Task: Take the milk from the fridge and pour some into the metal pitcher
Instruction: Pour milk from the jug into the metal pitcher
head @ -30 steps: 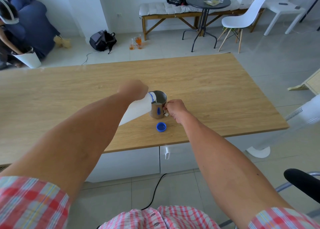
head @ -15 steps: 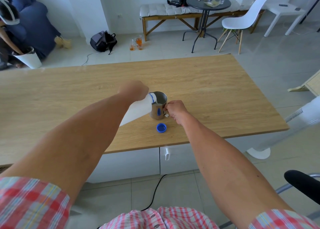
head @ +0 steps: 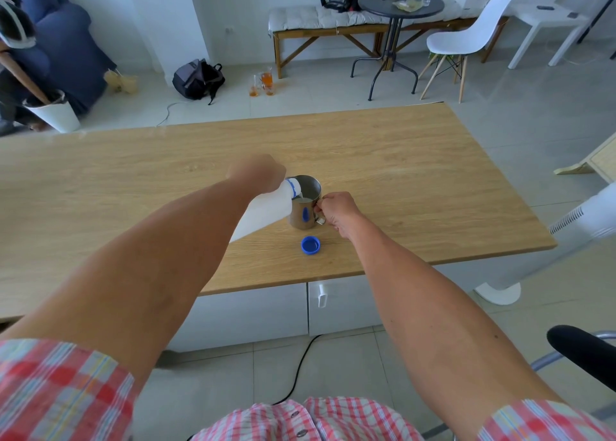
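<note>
Pour in progress. Your left hand point(head: 256, 173) grips the milk bottle point(head: 263, 212), fingers closed around its upper body; the far side of the grip is hidden behind the hand. The bottle is tipped steeply, long axis running from its base near you up and away to the blue-ringed neck, which sits over the near-left rim of the metal pitcher point(head: 305, 204). The pitcher stands upright on the tabletop point(head: 416, 180). White milk shows inside it, level well below the rim.

Your right hand point(head: 336, 212) is at the pitcher's right side, fingers pinched on its handle, steadying it. The blue cap point(head: 310, 245) lies on the tabletop just in front of the pitcher, toward you, apart from both hands.

Judgement: enough milk may already be in. The next move turns on the bottle's axis: rotate the neck up and back, away from the pitcher, while your right hand keeps the handle. The right hand is nearer the cap for recapping.
</note>
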Available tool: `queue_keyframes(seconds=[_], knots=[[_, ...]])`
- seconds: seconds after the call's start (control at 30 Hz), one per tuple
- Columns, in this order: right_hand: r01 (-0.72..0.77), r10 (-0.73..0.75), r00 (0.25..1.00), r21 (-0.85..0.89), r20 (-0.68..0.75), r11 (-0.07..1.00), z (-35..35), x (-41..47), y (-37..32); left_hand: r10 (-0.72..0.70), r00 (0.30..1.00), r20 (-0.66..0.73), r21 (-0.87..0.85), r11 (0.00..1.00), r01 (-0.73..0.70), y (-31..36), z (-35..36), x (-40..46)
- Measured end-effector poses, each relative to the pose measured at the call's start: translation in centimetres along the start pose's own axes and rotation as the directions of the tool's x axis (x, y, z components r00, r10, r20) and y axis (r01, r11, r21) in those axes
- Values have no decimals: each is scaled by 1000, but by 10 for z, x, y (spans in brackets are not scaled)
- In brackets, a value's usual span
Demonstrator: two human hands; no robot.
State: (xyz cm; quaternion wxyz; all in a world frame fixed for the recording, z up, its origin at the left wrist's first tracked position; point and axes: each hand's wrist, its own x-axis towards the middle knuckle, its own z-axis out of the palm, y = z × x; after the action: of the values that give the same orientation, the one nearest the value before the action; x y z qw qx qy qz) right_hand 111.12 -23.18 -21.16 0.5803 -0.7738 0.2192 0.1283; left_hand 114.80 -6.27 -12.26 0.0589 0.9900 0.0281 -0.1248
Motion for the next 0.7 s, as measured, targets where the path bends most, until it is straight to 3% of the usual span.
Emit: queue_keyframes(seconds=[0.7], knots=[[-15, 15, 1000, -7, 9, 1000, 0, -4, -2, 9, 1000, -2, 10, 1000, -9, -1, 0, 0]])
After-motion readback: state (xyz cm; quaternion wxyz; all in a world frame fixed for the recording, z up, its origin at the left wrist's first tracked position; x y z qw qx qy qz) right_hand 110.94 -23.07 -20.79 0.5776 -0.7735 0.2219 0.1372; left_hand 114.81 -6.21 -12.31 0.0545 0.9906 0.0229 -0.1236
